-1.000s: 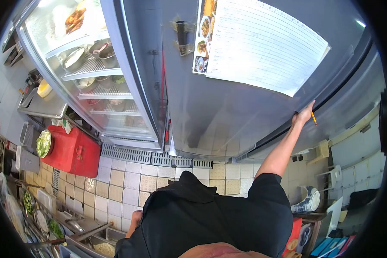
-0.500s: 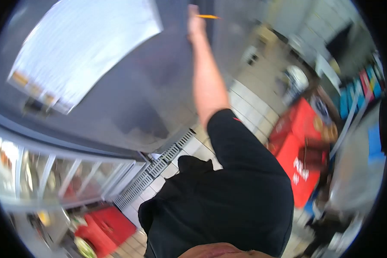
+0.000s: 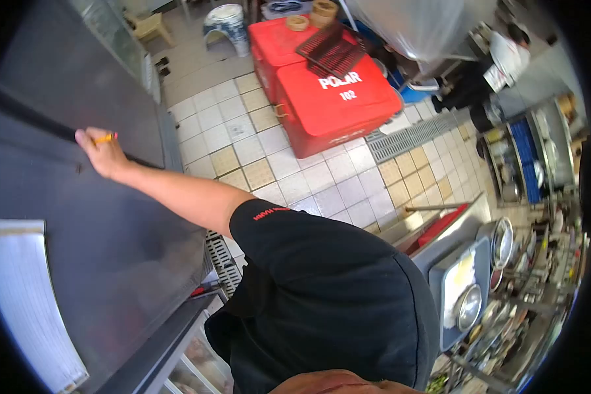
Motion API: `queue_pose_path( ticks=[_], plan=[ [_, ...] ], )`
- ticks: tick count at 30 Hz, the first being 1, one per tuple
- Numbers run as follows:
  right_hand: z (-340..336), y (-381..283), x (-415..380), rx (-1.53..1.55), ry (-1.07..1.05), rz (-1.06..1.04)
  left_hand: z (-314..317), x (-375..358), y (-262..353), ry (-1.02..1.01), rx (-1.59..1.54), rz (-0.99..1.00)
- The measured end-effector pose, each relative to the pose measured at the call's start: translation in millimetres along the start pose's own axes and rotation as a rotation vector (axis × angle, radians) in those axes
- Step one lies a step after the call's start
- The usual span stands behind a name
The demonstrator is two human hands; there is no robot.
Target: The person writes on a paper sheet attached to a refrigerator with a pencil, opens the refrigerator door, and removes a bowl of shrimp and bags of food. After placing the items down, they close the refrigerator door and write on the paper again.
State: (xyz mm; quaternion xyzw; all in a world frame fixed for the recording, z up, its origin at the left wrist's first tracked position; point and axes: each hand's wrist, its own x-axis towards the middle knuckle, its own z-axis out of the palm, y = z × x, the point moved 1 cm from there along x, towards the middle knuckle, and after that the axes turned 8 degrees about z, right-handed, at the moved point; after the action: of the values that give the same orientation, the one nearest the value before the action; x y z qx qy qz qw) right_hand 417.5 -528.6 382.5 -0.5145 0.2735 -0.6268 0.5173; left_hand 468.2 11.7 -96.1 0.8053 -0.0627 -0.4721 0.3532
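Observation:
My right hand (image 3: 104,156) reaches out at the left, its fingers closed around a thin orange pencil (image 3: 105,138) with a pink end. The hand rests against the dark grey cabinet door (image 3: 118,243), at a dark groove along its edge. White paper sheets (image 3: 20,289) hang on the door, below and to the left of the hand. My left hand is out of view.
Red boxes (image 3: 335,108) bear a dark crate (image 3: 331,49). Behind stands a white bucket (image 3: 233,26); a yellowish stool (image 3: 150,27) is at the back left. A person (image 3: 505,62) is at the upper right. A grey tray (image 3: 440,282) holds a metal bowl (image 3: 468,307).
The view has swung to the right, bringing the red boxes to the centre and another person into sight. My right hand now appears farther left, still with the orange pencil.

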Motion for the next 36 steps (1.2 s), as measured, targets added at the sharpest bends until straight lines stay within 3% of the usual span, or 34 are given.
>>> queue_pose_path(
  ticks=[9, 18, 25, 31, 36],
  plan=[
    [-69, -7, -45, -0.161, 0.092, 0.038, 48, 15, 79, -0.056, 0.031, 0.089],
    [-148, 26, -50, -0.316, -0.131, 0.044, 112, -9, 149, 0.087, -0.151, 0.205],
    [-276, 118, -58, -0.580, -0.369, 0.553, 144, -24, 217, 0.234, -0.311, 0.430],
    [-387, 185, -76, -0.727, -0.570, 0.893, 190, -108, 324, 0.287, -0.250, 0.472],
    [-468, 240, -97, -0.876, -0.522, 0.871, 216, -134, 359, 0.366, -0.204, 0.559]
  ],
)
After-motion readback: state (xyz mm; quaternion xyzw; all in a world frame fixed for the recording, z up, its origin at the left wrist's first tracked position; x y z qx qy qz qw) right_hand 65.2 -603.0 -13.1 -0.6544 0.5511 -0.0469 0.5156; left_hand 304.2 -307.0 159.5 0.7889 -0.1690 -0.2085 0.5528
